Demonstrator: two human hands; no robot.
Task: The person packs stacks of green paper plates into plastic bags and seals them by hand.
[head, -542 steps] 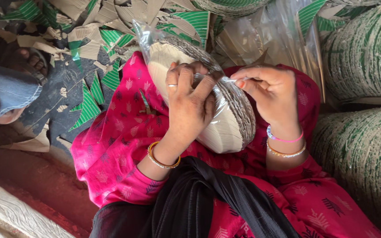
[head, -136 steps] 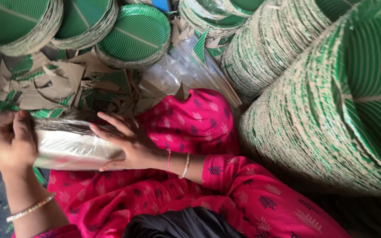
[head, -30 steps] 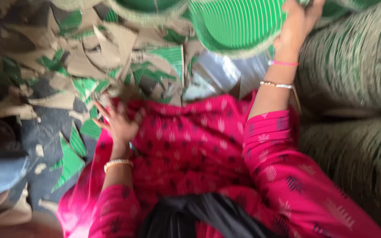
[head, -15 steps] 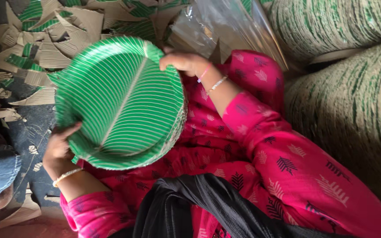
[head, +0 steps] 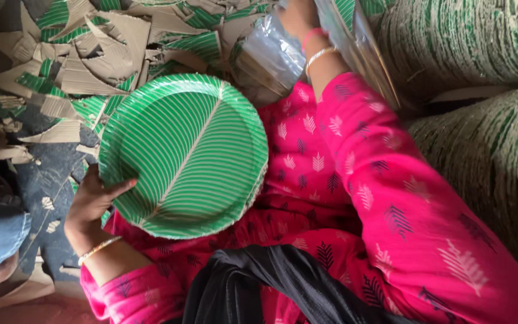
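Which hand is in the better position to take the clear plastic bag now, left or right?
Probably the right hand: it already reaches at the plastic bag. The left hand grips the green plates.

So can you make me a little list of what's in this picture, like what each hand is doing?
Left hand: grips the edge of a stack of green striped paper plates resting on the lap.
Right hand: reaches up to a clear plastic bag; partly out of view.
Clothing: pink patterned sleeve, black cloth.
Floor: green and brown cardboard scraps.
Right side: big rolls of stacked plates.
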